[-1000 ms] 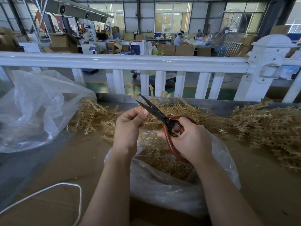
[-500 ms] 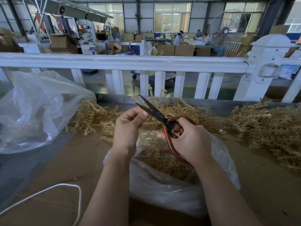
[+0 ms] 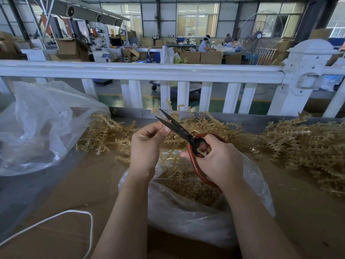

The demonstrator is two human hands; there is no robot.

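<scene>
My right hand grips red-handled scissors whose black blades stand slightly apart and point up and left. My left hand pinches a thin amber plastic sprue branch right at the blades. Both hands hover above an open clear plastic bag that holds several small amber cut pieces.
Piles of amber branched sprues lie behind the hands and at the right on the brown table. A large crumpled clear bag sits at the left. A white cord loops at the near left. A white fence rail runs behind the table.
The scissor blades have narrowed slightly around the branch. Both hands stay in nearly the same place.
</scene>
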